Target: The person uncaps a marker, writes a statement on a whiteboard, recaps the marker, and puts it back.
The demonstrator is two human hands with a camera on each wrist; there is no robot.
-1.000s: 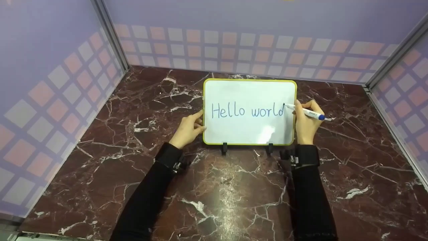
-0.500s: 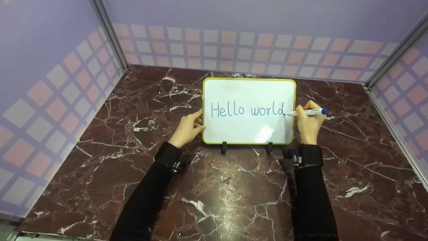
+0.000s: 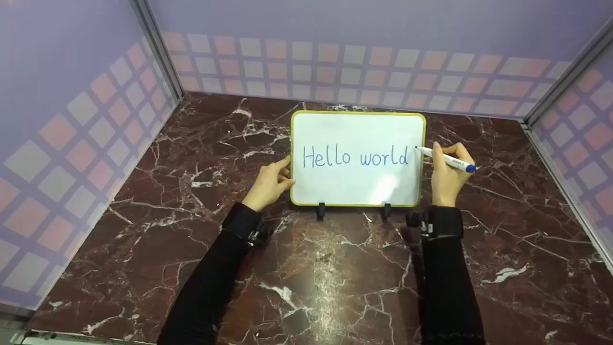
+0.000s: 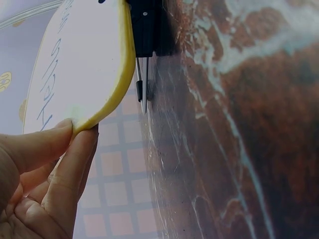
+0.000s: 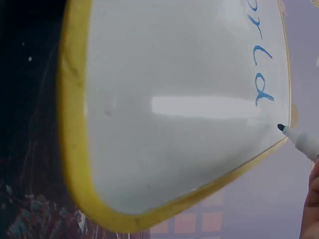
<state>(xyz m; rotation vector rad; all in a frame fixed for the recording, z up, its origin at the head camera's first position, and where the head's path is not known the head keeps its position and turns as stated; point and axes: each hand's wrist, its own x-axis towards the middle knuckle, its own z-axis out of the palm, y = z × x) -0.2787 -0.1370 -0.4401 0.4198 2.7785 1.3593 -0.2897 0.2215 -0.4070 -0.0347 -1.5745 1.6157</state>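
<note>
A small whiteboard [image 3: 345,187] with a yellow rim stands tilted back, bearing "Hello world" in blue handwriting. My left hand [image 3: 268,186] pinches its left edge, thumb on the front and fingers behind, as the left wrist view shows at the rim [image 4: 117,94]. In my right hand [image 3: 448,177] is a white marker [image 3: 448,160] with a blue end, held like a pen. Its dark tip [image 5: 281,127] is at the board's right side, just past the letter "d"; whether it touches the surface I cannot tell.
Black stand feet [image 3: 321,211] support the board's lower edge on the dark red marbled table [image 3: 191,268]. Purple panels with pink and grey squares [image 3: 328,74] enclose the back and both sides. Each wrist wears a black band [image 3: 445,222].
The marker tip went down the stroke of the "d", then lifted to the upper right of it. My right hand shifted slightly right. My left hand stayed on the board's edge.
</note>
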